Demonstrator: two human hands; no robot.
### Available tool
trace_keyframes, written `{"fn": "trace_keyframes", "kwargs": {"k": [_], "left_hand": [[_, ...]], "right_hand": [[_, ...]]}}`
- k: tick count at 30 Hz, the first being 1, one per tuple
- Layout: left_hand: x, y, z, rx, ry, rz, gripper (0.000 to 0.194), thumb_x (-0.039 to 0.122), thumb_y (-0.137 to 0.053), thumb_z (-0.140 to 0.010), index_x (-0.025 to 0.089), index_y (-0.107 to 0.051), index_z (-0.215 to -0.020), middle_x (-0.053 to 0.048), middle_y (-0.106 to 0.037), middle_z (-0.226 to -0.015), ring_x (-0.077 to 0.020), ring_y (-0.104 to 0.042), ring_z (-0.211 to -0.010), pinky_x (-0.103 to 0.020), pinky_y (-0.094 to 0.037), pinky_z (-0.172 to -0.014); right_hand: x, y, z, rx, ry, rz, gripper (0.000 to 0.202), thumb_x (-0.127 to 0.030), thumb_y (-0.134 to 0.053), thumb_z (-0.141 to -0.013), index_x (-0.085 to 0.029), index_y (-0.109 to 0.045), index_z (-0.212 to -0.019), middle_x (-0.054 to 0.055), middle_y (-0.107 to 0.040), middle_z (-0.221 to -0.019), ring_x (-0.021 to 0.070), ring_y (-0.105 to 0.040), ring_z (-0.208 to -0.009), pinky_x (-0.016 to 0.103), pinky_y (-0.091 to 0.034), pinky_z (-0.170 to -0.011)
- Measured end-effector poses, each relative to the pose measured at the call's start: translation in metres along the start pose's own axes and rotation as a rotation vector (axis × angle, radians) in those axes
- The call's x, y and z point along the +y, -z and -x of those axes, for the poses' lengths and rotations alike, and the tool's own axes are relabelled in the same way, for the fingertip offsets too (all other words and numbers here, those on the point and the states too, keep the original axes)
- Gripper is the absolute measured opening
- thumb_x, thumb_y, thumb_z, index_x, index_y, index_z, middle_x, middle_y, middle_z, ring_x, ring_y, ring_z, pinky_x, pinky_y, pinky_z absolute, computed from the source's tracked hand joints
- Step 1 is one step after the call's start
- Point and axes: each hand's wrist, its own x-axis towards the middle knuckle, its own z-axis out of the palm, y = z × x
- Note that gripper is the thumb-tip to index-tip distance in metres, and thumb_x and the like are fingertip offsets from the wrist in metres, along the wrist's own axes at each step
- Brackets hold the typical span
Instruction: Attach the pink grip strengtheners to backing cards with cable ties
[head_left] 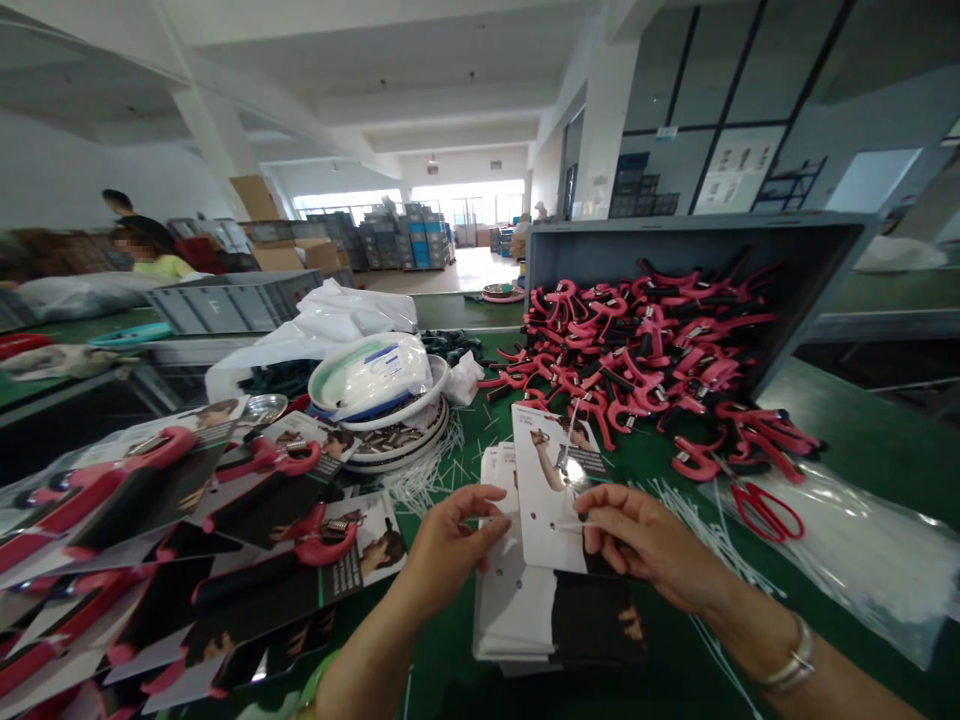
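A printed backing card [536,490] with punched holes lies tilted over a stack of similar cards [517,625] in front of me. My right hand [637,535] pinches a thin white cable tie at a hole near the card's lower part, its fingers resting by the card's right edge. Another tie [574,415] sticks up at the card's top. Just off the card's left edge is my left hand [457,545], thumb and forefinger apart with nothing visible between them. Pink-and-black hand grip strengtheners [637,340] with springs spill from a tipped grey crate [817,290].
Cards with grips attached [277,560] pile up at left. Loose white cable ties [424,470] lie beside stacked round trays [442,385]. Red-handled scissors [769,512] rest on a clear plastic bag [877,560] at right. A person [154,245] is in the left background.
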Motion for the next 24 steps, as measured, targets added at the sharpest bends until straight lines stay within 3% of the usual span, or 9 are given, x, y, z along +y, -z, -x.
{"fn": "trace_keyframes", "kwargs": {"k": [4,9,12,15,19,24], "left_hand": [[-0.007,-0.005,-0.003,0.129,-0.033,0.193,0.036,0.040,-0.075,-0.064,0.016,-0.060,-0.085,0.004,-0.057,-0.069,-0.0026,-0.042,-0.045,-0.015,-0.033,-0.043],[-0.007,-0.018,-0.008,0.036,-0.028,0.209,0.035,0.046,-0.073,-0.065,0.015,-0.061,-0.076,0.005,-0.051,-0.051,-0.0055,-0.044,-0.047,-0.017,-0.033,-0.046],[-0.001,-0.023,-0.009,-0.001,-0.056,0.222,0.035,0.046,-0.071,-0.068,0.015,-0.058,-0.074,0.001,-0.062,-0.067,-0.0054,-0.047,-0.053,-0.017,-0.036,-0.050],[0.004,-0.026,-0.009,-0.037,-0.034,0.321,0.037,0.046,-0.071,-0.069,0.015,-0.052,-0.073,-0.004,-0.068,-0.089,-0.0059,-0.052,-0.061,-0.018,-0.041,-0.058],[0.007,-0.030,-0.010,-0.090,0.014,0.473,0.035,0.041,-0.072,-0.070,0.016,-0.049,-0.077,-0.003,-0.067,-0.083,-0.0076,-0.055,-0.064,-0.021,-0.044,-0.064],[0.011,-0.034,-0.013,-0.133,-0.034,0.534,0.033,0.040,-0.073,-0.070,0.016,-0.051,-0.076,-0.001,-0.064,-0.075,-0.0076,-0.054,-0.058,-0.023,-0.045,-0.061]], "right_hand": [[0.002,-0.001,0.000,0.025,0.015,0.020,0.030,-0.040,-0.059,-0.073,-0.015,-0.053,-0.088,-0.004,-0.057,-0.058,0.0011,-0.033,-0.037,0.017,-0.012,-0.038],[0.005,0.000,-0.001,0.025,0.038,0.135,0.025,-0.039,-0.051,-0.078,-0.016,-0.052,-0.089,-0.006,-0.053,-0.056,0.0024,-0.031,-0.037,0.017,-0.015,-0.038],[0.005,-0.002,0.003,0.058,0.193,0.453,0.025,-0.037,-0.044,-0.084,-0.017,-0.057,-0.090,-0.002,-0.056,-0.060,0.0074,-0.043,-0.045,0.019,-0.029,-0.042],[0.008,-0.010,0.013,0.131,0.479,0.957,0.026,-0.035,-0.047,-0.085,-0.017,-0.063,-0.094,0.004,-0.062,-0.074,0.0159,-0.057,-0.066,0.027,-0.044,-0.058],[0.016,-0.024,0.018,0.319,0.740,1.423,0.035,-0.041,-0.062,-0.077,-0.016,-0.064,-0.101,0.011,-0.062,-0.089,0.0257,-0.061,-0.080,0.036,-0.049,-0.065],[0.017,-0.029,0.006,0.523,0.832,1.652,0.012,-0.025,-0.060,-0.077,-0.015,-0.062,-0.083,0.010,-0.061,-0.078,0.0257,-0.060,-0.073,0.032,-0.047,-0.052]]}}
